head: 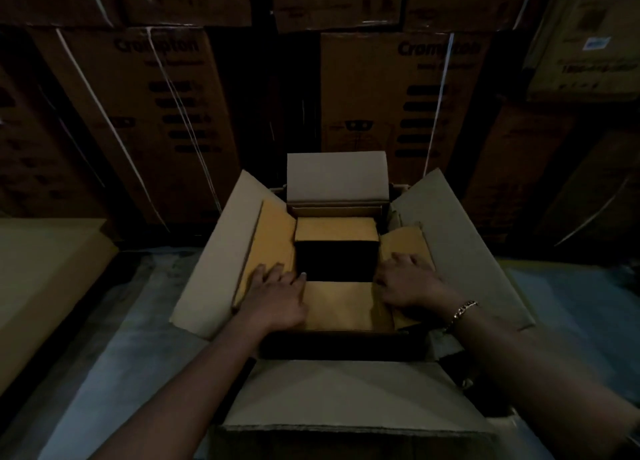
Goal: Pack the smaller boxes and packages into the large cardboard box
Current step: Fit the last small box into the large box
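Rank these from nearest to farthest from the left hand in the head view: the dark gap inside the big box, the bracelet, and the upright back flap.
1. Dark gap, beside the left hand.
2. Bracelet, on the right wrist.
3. Back flap, at the far rim.

- Both bare forearms reach forward and down from the near edge of the view, angled inward toward each other.
- The left hand [277, 295] lies palm down, fingers spread flat and pointing forward, thumb turned inward toward the right hand.
- The right hand [408, 283] is also palm down, fingers splayed and slightly bent, thumb toward the left hand.
- A metal chain bracelet [462, 312] circles the right wrist.
- The hands sit level and apart; neither grips anything.
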